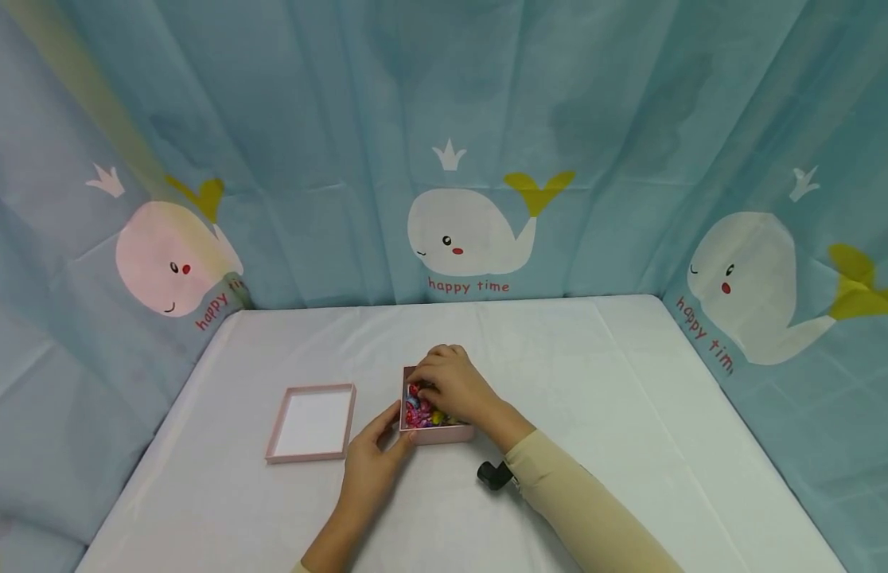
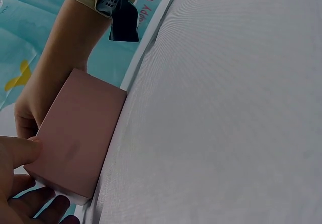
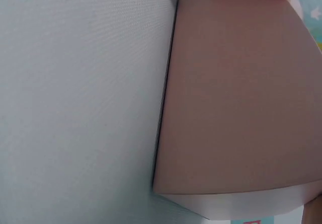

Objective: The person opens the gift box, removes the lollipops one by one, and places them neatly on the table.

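Pink box (image 1: 438,435) well inside edges of white table (image 1: 594,414), gap to shallow pink lid (image 1: 315,422) leftward; left hand (image 1: 372,461) grips near-left corner; right hand (image 1: 454,385) at colourful pieces (image 1: 418,415) inside, cannot tell if pinching any

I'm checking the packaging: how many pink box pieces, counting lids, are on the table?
2: the deep box gripped by the left hand, and the shallow lid lying left of the box. The right sleeve could hide another.
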Demonstrator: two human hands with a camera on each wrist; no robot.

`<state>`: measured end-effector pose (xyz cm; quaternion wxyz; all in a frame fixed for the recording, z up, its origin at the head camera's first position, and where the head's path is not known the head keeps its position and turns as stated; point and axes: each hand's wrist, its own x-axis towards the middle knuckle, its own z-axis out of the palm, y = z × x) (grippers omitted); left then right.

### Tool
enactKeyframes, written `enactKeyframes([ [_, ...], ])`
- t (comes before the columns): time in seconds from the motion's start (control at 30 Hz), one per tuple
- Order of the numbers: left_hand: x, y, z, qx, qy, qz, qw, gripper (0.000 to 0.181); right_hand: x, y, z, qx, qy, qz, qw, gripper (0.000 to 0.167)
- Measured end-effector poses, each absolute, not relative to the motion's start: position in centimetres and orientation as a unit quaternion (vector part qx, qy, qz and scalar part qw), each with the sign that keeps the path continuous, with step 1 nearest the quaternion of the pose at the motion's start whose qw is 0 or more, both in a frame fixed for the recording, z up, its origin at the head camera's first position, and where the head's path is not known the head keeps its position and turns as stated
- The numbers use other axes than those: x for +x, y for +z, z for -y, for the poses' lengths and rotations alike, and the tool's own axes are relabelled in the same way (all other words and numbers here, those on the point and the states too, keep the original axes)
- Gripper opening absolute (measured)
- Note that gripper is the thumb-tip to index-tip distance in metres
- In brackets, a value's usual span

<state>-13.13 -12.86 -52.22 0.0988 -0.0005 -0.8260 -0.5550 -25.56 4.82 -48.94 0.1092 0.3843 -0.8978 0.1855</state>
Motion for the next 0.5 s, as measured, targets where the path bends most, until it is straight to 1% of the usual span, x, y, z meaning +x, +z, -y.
enactKeyframes([
  [0.17,-13.1,-52.2,12.8,0.001,-0.559,0.823,0.102,0.06,-25.6,-48.8,-5.2,0.381,0.205,0.89,0.146,0.019],
  [0.4,-13.1,-52.0,12.8,0.009,-0.553,0.827,0.096,0.061,-24.7,-47.3,-6.4,0.353,0.317,0.852,0.222,0.022],
  [0.5,-13.1,-52.0,12.8,0.013,-0.547,0.832,0.094,0.06,-24.1,-46.8,-7.2,0.337,0.349,0.842,0.236,0.023],
])
